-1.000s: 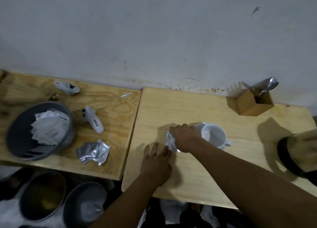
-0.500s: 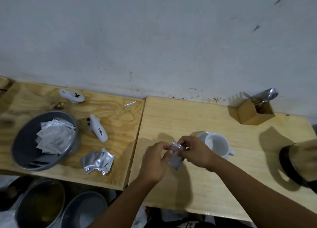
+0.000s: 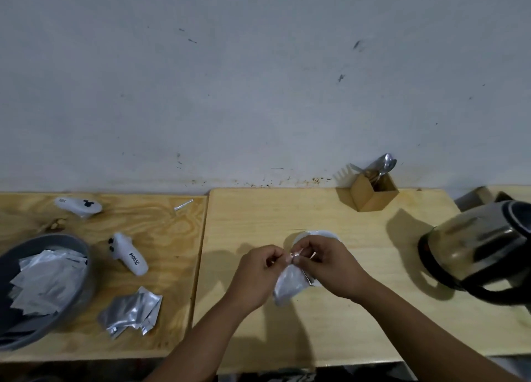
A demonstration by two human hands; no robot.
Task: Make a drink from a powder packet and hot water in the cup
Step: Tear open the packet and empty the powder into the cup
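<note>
A silver powder packet (image 3: 288, 282) hangs above the light wooden table (image 3: 359, 309), pinched at its top edge by both hands. My left hand (image 3: 255, 275) grips the top from the left and my right hand (image 3: 327, 263) grips it from the right, fingertips close together. The white cup (image 3: 316, 233) stands on the table right behind my hands, mostly hidden; only its far rim shows. A metal kettle (image 3: 482, 246) with a black handle stands at the right edge of the table.
A small wooden box (image 3: 373, 193) with spoons stands at the wall. On the left table are a grey bowl (image 3: 71, 249) full of packets, a loose pile of silver packets (image 3: 130, 314) and two white controllers (image 3: 130, 253).
My right hand lifted the packet off the table beside the cup, my left hand came up to join it, and both now pinch its top. The view tilted up.
</note>
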